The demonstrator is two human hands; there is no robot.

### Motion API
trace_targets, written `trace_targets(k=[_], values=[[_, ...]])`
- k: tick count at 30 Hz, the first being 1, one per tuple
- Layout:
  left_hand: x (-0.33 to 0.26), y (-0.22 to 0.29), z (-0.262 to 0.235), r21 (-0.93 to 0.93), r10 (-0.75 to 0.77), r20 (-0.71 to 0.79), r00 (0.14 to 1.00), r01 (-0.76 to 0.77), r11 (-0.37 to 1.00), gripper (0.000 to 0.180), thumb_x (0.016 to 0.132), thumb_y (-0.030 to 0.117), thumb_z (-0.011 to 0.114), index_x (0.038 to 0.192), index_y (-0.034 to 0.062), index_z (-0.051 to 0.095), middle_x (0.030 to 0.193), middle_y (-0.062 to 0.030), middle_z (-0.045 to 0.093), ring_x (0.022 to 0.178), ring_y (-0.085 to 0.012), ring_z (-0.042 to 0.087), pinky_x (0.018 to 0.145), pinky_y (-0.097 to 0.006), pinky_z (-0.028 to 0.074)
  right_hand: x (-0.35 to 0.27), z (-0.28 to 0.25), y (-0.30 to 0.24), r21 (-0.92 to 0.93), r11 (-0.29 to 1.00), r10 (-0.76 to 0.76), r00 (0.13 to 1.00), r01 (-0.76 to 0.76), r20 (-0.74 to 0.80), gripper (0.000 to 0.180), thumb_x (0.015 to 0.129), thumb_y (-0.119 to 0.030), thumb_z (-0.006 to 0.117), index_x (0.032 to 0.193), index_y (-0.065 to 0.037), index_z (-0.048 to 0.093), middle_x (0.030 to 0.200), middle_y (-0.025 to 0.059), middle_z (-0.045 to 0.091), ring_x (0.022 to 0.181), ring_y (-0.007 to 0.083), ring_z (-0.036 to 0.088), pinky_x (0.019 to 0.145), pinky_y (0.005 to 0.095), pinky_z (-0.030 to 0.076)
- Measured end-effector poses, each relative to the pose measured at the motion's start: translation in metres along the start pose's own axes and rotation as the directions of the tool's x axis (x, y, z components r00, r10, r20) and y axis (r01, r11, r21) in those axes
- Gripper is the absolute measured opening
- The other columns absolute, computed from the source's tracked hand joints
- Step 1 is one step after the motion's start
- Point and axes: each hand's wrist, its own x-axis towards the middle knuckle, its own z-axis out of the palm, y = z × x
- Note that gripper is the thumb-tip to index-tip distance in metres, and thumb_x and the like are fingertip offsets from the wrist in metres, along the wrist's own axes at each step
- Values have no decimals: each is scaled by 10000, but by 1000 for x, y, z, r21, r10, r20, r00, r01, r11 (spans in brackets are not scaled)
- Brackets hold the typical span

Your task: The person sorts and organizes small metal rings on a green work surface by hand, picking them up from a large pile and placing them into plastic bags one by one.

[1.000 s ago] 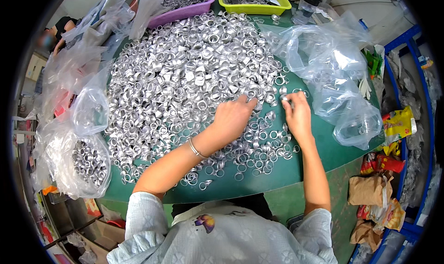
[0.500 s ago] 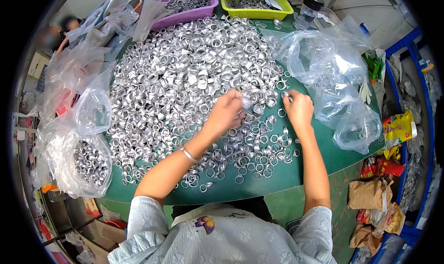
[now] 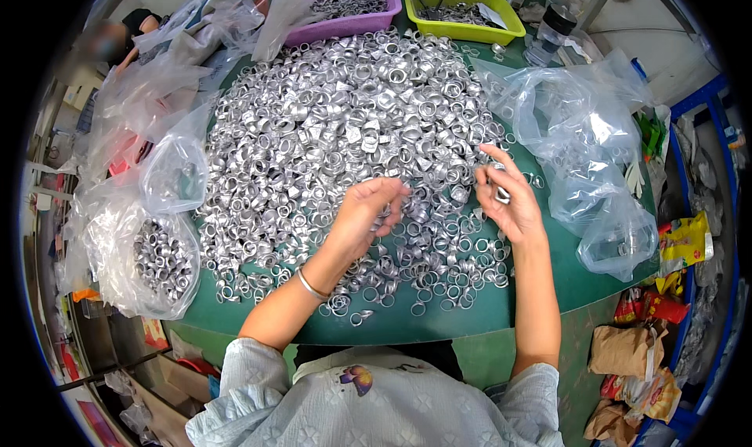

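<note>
A wide heap of silver metal rings (image 3: 313, 149) spreads over the green table (image 3: 376, 329). Over the heap's near middle is my left hand (image 3: 368, 212), a bangle on its wrist. Its fingers are curled with thumb and forefinger close together; whatever they hold is too hidden to make out. At the heap's right edge, my right hand (image 3: 511, 200) has silver rings (image 3: 501, 196) in its bent fingers, while the forefinger stretches out towards the heap. Looser rings (image 3: 439, 279) lie scattered between my forearms.
Behind the heap stand a purple basin (image 3: 345, 23) and a yellow-green basin (image 3: 468, 32), both with metal pieces. A clear bag of rings (image 3: 160, 263) sits at the left. Clear plastic bags (image 3: 576, 149) cover the right side. A dark-lidded jar (image 3: 548, 36) stands far right; another person (image 3: 117, 40) is far left.
My right hand has turned and its fingers have opened out somewhat, showing the rings in it. My left hand has drawn back a little towards me. The whole view has shifted slightly.
</note>
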Motion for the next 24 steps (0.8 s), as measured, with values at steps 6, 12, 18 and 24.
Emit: trace_targets(k=[6, 12, 18, 24], values=[[7, 8, 1, 927, 699, 63, 712, -302, 224, 268, 819, 62, 617, 1086, 70, 607, 752, -107, 556, 641, -260, 547, 590, -359, 442, 47, 27, 30, -918, 98, -701, 682, 383, 210, 166, 760, -149, 708, 859, -33, 643, 786, 104, 629, 651, 284, 616, 599, 401, 468], [27, 6, -6, 982, 672, 140, 727, -191, 2, 258, 823, 128, 631, 1078, 93, 610, 796, -109, 572, 631, -286, 591, 572, -386, 466, 35, 44, 40, -969, -192, -635, 733, 156, 244, 77, 795, -123, 624, 819, -59, 589, 846, 103, 577, 612, 358, 599, 539, 455, 474], [31, 5, -5, 979, 675, 146, 723, -203, 6, 231, 823, 141, 629, 1046, 82, 619, 805, -113, 605, 638, -283, 603, 572, -379, 472, -32, 26, 2, -988, 8, -432, 891, 155, 137, 50, 765, -89, 620, 770, -40, 613, 764, 120, 604, 659, 331, 604, 593, 407, 468], [37, -1, -10, 968, 703, 158, 694, -249, 28, 194, 815, 142, 629, 987, 59, 599, 759, -129, 617, 621, -314, 605, 558, -390, 472, -73, 6, -61, -999, 30, -771, 636, 15, -14, 78, 755, -67, 643, 810, -13, 627, 794, 130, 634, 684, 309, 619, 613, 356, 476]])
